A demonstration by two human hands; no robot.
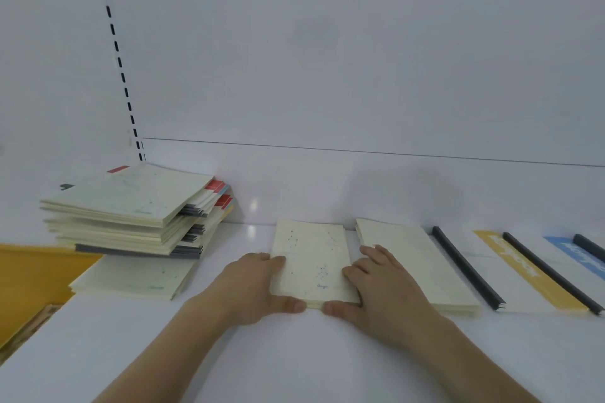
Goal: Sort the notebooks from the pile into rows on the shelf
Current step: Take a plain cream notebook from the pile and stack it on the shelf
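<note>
Right now both hands frame a small stack of cream notebooks [312, 267] lying flat on the white shelf [294, 353]: the left hand [253, 288] grips its left edge and the right hand [384, 288] its right edge, thumbs curled round the near corners and fingers laid over the cover. Just right of the right hand's grip lies another cream stack [422, 263], then dark-spined notebooks with a yellow band [523, 271] and a blue band [576, 253]. Well left of the left hand's grip sits the untidy pile [134, 216].
</note>
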